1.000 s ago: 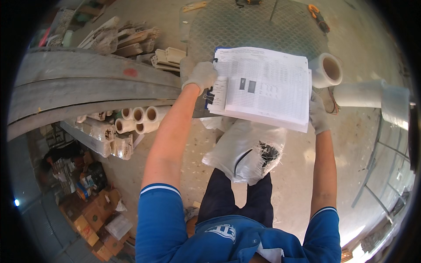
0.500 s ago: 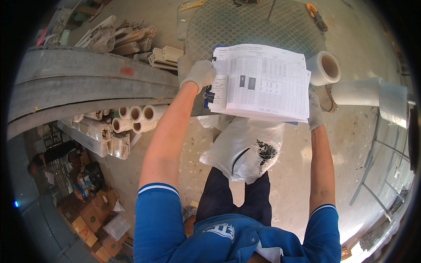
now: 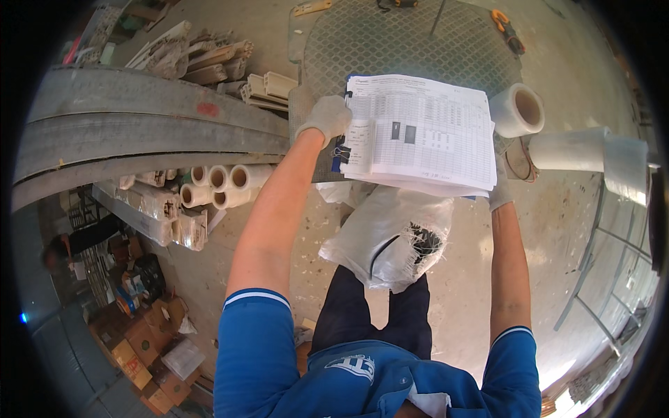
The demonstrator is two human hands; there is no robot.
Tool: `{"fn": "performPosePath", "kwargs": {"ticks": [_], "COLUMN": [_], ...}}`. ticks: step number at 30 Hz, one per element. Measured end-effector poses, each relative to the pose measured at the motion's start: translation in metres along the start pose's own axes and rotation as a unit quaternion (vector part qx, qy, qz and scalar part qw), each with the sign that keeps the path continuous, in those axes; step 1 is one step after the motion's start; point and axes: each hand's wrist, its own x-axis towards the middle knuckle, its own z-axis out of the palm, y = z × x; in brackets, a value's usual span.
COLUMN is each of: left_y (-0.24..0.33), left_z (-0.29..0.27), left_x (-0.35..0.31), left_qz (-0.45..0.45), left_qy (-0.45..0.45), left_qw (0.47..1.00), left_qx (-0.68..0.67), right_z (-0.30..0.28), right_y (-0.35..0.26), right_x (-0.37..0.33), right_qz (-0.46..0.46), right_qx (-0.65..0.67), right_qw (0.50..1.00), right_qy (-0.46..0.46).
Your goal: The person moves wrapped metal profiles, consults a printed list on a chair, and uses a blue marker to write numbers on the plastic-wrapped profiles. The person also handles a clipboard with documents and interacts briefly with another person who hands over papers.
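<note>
A thick stack of printed sheets [image 3: 425,150], held with black binder clips [image 3: 341,153] on a blue backing, is raised in front of me above the table. My left hand [image 3: 326,117], in a pale knitted glove, is closed on the stack's left edge. At the lower right edge is my right hand [image 3: 499,189], gloved too and closed on the stack; its fingers are partly hidden by the paper. The top sheet carries a table and two dark rectangles. Just below the stack sits a white woven sack [image 3: 390,237] with a torn, frayed side.
Behind the papers stands a table with a diamond-patterned top [image 3: 376,42]. An orange-and-black clamp meter [image 3: 507,31] lies there. A roll of clear film [image 3: 517,110] is right of the stack. Long grey metal beams [image 3: 153,104] and several film rolls [image 3: 219,177] are at left, with another person [image 3: 77,240] beyond.
The stack and both hands sit slightly further right and lower in the picture, as the whole view has shifted a little. Both hands keep their hold.
</note>
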Motion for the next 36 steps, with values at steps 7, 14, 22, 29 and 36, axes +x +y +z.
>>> {"fn": "performPosePath", "kwargs": {"ticks": [7, 14, 22, 29, 36], "left_y": [0.005, 0.013, 0.008, 0.003, -0.002], "left_z": [0.0, -0.007, -0.005, -0.002, 0.007], "left_x": [-0.002, -0.007, -0.005, -0.001, 0.004], "left_qz": [0.004, 0.007, 0.031, 0.062, 0.067], "left_qy": [0.004, -0.014, -0.012, -0.011, 0.002], "left_qw": [1.0, 1.0, 0.999, 0.996, 0.996], "left_qx": [0.012, 0.014, 0.024, 0.063, 0.059], "right_z": [0.017, 0.022, 0.083, 0.129, 0.147], "right_y": [-0.015, 0.012, 0.068, 0.087, 0.106], "right_x": [-0.011, -0.079, -0.103, -0.089, -0.073], "right_qz": [-0.09, -0.078, -0.008, 0.017, 0.017], "right_qx": [-0.19, -0.01, 0.058, -0.011, 0.033], "right_qw": [0.977, 0.995, 0.984, 0.99, 0.993], "right_qy": [-0.019, 0.053, 0.169, 0.137, 0.11]}}
